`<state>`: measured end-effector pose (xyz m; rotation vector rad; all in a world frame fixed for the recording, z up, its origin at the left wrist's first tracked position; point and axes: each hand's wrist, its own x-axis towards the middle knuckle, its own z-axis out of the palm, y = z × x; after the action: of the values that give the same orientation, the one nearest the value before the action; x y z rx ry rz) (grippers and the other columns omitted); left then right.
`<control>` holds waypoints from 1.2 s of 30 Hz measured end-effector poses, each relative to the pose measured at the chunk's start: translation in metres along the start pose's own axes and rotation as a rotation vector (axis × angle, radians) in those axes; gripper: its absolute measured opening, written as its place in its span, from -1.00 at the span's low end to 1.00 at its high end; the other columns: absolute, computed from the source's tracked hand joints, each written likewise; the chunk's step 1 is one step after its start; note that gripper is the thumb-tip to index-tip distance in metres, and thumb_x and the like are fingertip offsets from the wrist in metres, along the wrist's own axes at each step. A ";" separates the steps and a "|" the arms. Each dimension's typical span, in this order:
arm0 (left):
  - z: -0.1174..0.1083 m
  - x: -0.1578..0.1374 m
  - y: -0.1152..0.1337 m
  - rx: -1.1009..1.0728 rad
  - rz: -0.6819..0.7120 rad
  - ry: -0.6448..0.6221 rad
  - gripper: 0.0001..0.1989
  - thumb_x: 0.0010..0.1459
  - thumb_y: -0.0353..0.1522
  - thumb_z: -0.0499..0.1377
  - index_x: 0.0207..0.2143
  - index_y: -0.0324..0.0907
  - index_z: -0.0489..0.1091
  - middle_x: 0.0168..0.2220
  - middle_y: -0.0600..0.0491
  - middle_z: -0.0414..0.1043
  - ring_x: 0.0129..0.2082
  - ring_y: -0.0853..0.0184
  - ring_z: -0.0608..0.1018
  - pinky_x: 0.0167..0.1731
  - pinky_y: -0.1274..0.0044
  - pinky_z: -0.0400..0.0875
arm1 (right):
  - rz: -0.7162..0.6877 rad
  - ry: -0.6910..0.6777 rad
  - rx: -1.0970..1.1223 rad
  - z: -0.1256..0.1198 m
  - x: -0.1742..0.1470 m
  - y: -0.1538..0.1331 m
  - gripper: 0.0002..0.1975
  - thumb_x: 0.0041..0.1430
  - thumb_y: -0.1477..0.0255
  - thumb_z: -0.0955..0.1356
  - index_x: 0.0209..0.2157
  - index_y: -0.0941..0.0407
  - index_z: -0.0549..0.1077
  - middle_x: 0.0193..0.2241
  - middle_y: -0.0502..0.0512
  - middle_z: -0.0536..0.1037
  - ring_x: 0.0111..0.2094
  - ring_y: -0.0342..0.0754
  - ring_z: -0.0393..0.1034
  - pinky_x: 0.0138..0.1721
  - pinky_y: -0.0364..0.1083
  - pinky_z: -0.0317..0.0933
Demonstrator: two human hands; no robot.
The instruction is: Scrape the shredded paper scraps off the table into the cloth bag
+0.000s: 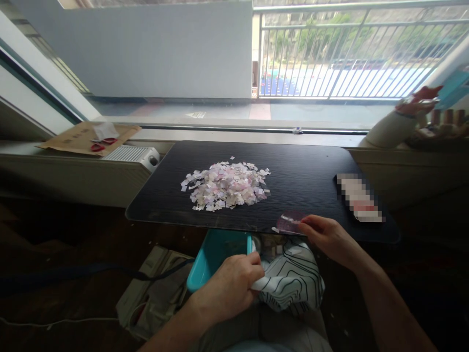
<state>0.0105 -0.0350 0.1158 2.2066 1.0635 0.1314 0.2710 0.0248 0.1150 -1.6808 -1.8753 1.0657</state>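
Note:
My left hand point(242, 276) is closed on the gathered edge of a white fabric bag point(293, 286) with black wavy lines, below the front edge of the table. Close beside that hand is the rim of a turquoise plastic bin point(220, 254); whether the fingers also touch it I cannot tell. Between thumb and fingers, my right hand point(328, 237) pinches a thin, see-through pink plastic piece point(289, 221) at the table's front edge. A small white scrap lies by its left end. Farther back, a heap of small white and pinkish paper scraps point(230, 186) lies on the black table point(304, 166).
A blurred-out flat object point(359, 198) lies on the table's right side. On the left sill are a brown envelope point(76, 137) and red-handled scissors point(102, 144), near a white radiator point(134, 155). A white vase-like object point(390, 124) stands at the right window corner.

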 end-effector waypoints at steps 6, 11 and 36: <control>0.002 -0.004 0.005 0.002 0.017 0.017 -0.86 0.03 -0.54 0.16 -0.51 -0.19 0.27 -0.31 0.12 0.34 -0.37 0.38 0.46 -0.35 0.62 0.25 | -0.018 0.048 0.016 0.004 -0.003 0.005 -0.66 0.17 0.15 0.28 -0.37 0.14 0.49 -0.59 -0.05 0.38 -0.57 -0.19 0.15 -0.58 -0.20 0.02; 0.003 -0.009 0.005 0.027 0.015 0.036 -0.86 0.04 -0.54 0.15 -0.50 -0.19 0.28 -0.31 0.12 0.34 -0.39 0.40 0.45 -0.37 0.63 0.26 | -0.066 -0.029 0.016 0.013 -0.005 0.010 -0.66 0.17 0.15 0.27 -0.38 0.11 0.52 -0.59 -0.06 0.41 -0.54 -0.17 0.21 -0.54 -0.19 0.07; 0.089 -0.069 0.000 0.170 -0.344 0.171 -0.12 -0.08 -0.61 0.21 0.27 0.02 -0.01 0.36 -0.11 -0.42 0.22 0.06 0.19 0.09 0.37 0.22 | 0.035 0.061 -0.259 0.088 -0.078 0.045 -0.65 0.18 0.29 0.21 -0.43 0.13 0.57 -0.44 0.13 0.58 -0.37 0.01 0.45 -0.34 -0.11 0.17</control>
<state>-0.0033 -0.1317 0.0606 2.1499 1.5846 0.0804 0.2513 -0.0752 0.0403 -1.8701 -2.0222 0.8012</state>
